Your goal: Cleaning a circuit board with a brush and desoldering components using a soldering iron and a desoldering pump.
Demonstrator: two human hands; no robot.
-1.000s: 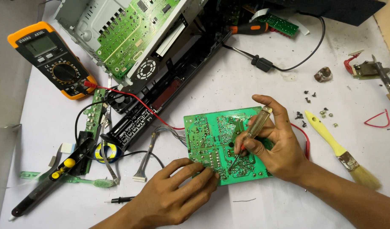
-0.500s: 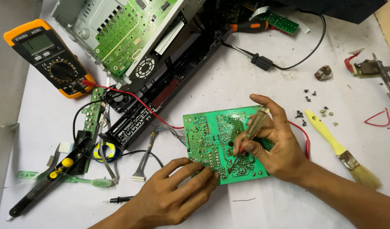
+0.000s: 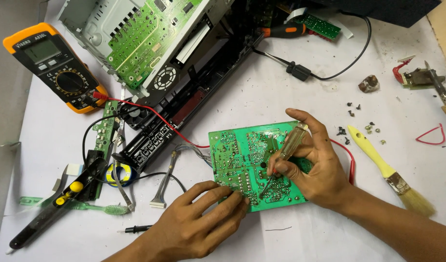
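Left hand [image 3: 194, 225]: nearest, fingers spread flat, tips pressing the near-left edge of the green circuit board [image 3: 237, 157]; best kept firm so the board cannot slide
Right hand [image 3: 313, 167]: fingers pinching a clear-handled screwdriver [image 3: 287, 148], tip on the solder side near the board's near edge; light, steady pressure seems wise
Board: solder side up, shiny joints, flat on the white table [image 3: 291, 97], centre-near
Farther left: orange multimeter [image 3: 55, 70]

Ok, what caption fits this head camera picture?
Right hand touches a clear-handled screwdriver to a green circuit board while the left hand steadies its edge.
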